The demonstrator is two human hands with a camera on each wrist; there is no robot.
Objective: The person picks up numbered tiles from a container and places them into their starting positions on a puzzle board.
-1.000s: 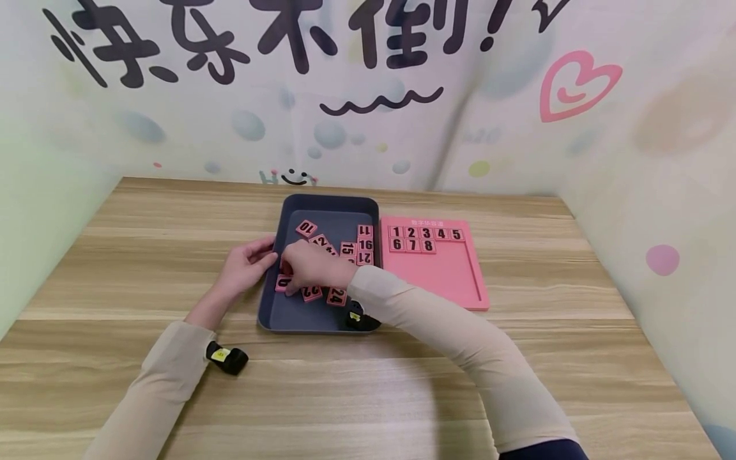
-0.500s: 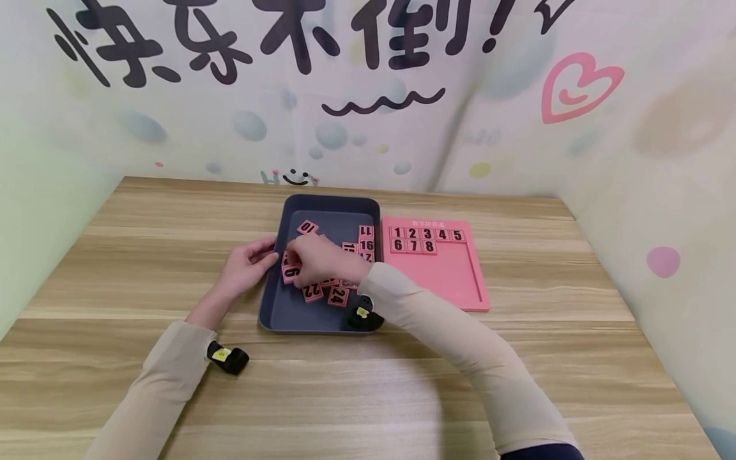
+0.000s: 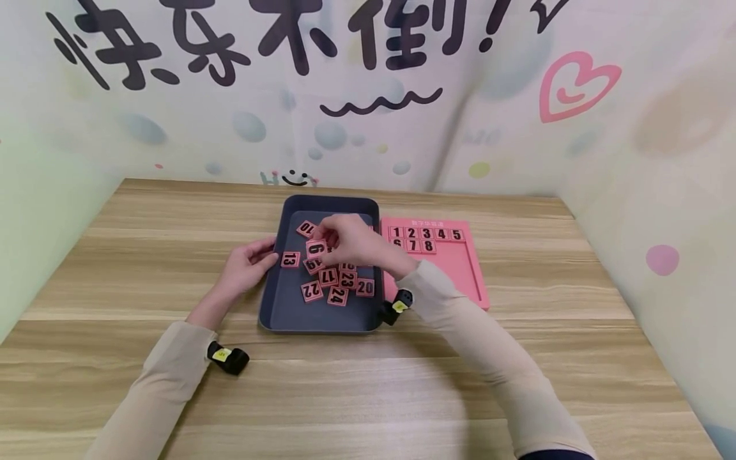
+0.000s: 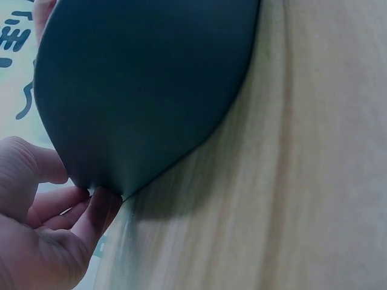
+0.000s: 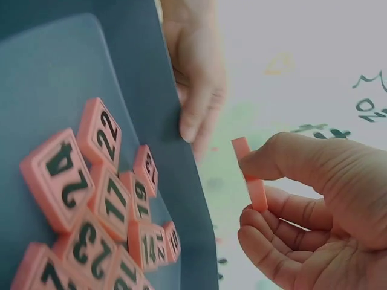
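Between the thumb and fingers of my right hand [image 3: 353, 239] is a pink number tile [image 3: 315, 248], raised above the dark blue tray [image 3: 322, 321]. Its figure looks like a 6 or a 9; the right wrist view shows the tile [image 5: 250, 175] edge-on. My left hand [image 3: 246, 265] holds the tray's left side, its fingertips [image 4: 104, 198] against the wall. Loose number tiles lie in the tray, among them the 22 [image 3: 312, 291], the 24 [image 3: 337, 296], the 20 [image 3: 365, 287] and the 13 [image 3: 290, 259]. My right hand hides some others.
Right of the tray lies a pink number board [image 3: 445, 271], with tiles 1 to 5 in its top row and 6, 7 and 8 below. Both stand on a wooden table [image 3: 276, 396] before a printed wall cloth [image 3: 368, 140].
My right hand has picked up the tile from the tray's left side and moved right and up with it. The 13 tile has come into view. My left hand stays at the tray.
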